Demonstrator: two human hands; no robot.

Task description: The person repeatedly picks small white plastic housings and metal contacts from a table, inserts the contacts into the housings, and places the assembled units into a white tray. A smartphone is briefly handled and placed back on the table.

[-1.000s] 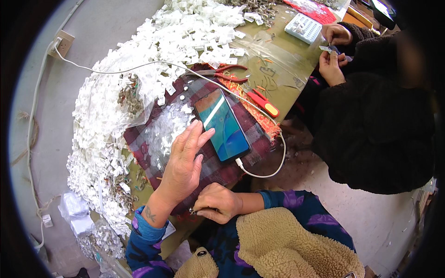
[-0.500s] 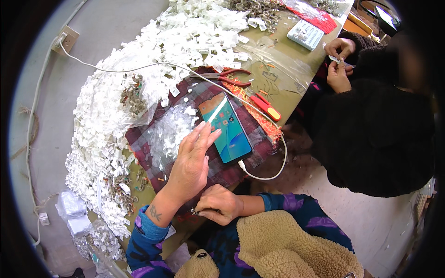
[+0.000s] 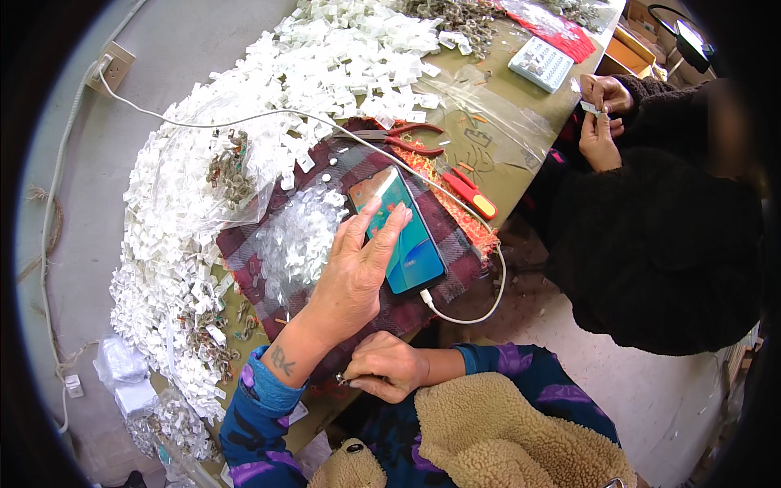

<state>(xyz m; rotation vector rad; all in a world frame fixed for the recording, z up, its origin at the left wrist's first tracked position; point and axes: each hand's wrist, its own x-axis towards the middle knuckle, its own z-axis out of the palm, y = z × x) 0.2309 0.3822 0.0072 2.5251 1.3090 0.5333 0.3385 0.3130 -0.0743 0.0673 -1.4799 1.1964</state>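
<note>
A smartphone (image 3: 416, 272) with its screen lit lies on a folded plaid cloth (image 3: 321, 346), a white charging plug in its near end. My left hand (image 3: 351, 272) reaches over the phone's left side with fingers stretched out. Its fingertips are at the screen; I cannot tell whether they touch. Closer to me, my right hand (image 3: 386, 366) is closed at the cloth's near edge. A small metallic piece (image 3: 342, 378) pokes out between its thumb and fingers, mostly hidden. Left of the phone, thin translucent white flakes (image 3: 297, 236) are heaped on the cloth.
A large pile of small white plastic pieces (image 3: 171, 236) covers the table's left and far side. Red-handled pliers (image 3: 415, 138) and a red-and-yellow cutter (image 3: 472, 195) lie beyond the phone. A white cable (image 3: 244, 118) crosses the cloth. At right, another person's hands (image 3: 602, 122) hold a small white piece.
My left hand has moved right and slightly forward, further over the phone's screen. My right hand stays closed in about the same place. The view has shifted slightly.
</note>
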